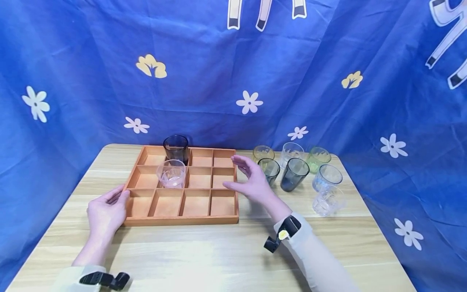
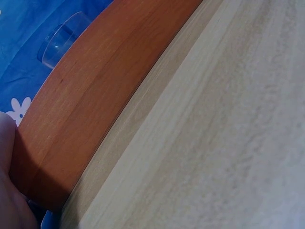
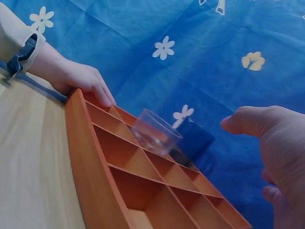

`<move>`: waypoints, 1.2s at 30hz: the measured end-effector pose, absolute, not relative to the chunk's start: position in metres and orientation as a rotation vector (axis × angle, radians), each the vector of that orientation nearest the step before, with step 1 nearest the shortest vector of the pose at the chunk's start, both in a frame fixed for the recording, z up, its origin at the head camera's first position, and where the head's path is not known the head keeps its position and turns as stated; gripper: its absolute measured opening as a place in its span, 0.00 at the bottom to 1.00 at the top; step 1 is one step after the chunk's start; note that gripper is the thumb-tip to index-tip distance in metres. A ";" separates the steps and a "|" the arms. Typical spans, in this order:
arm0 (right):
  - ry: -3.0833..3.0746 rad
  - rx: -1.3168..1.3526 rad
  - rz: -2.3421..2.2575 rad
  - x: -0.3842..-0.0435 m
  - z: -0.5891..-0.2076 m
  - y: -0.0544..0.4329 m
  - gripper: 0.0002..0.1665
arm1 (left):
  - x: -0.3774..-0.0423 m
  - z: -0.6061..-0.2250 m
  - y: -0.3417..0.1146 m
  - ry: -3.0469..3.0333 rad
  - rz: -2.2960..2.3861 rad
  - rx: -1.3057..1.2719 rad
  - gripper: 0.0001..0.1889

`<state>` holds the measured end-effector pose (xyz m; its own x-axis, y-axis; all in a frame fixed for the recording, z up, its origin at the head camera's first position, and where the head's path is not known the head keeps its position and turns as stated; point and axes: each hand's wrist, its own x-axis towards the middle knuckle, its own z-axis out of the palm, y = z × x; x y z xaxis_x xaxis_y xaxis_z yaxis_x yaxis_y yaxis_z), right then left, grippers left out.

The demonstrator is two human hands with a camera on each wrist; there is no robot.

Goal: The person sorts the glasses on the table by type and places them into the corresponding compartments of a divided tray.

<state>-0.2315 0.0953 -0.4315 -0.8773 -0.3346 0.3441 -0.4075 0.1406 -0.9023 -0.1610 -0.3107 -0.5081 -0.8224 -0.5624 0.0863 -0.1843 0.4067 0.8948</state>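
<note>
A divided wooden tray [image 1: 182,221] lies on the table. My left hand [image 1: 106,213] grips its left side near the front corner, thumb at the rim. In the right wrist view the left hand [image 3: 81,80] also shows at that corner. A dark glass [image 1: 176,149] stands in the back row, second compartment from the left. In front of it, a clear pinkish glass [image 1: 171,177] sits in the middle row. My right hand [image 1: 257,184] hovers by the tray's right edge, holding nothing, thumb and fingers spread apart.
Right of the tray stand several glasses: amber [image 1: 263,153], clear [image 1: 292,155], green [image 1: 319,159], dark green [image 1: 269,171], dark grey-blue [image 1: 294,175], light blue [image 1: 327,178] and a clear faceted one [image 1: 326,201]. A blue curtain [image 1: 204,81] hangs behind the table.
</note>
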 end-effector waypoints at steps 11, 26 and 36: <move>-2.305 0.690 1.785 -0.233 -0.416 0.140 0.47 | -0.162 -0.511 -0.313 -2.294 -1.395 0.665 0.20; -2.266 0.600 1.741 -0.232 -0.413 0.181 0.48 | -0.164 -0.510 -0.312 -2.319 -1.387 0.674 0.20; -2.218 0.574 1.720 -0.221 -0.412 0.213 0.47 | -0.165 -0.511 -0.312 -2.314 -1.389 0.664 0.20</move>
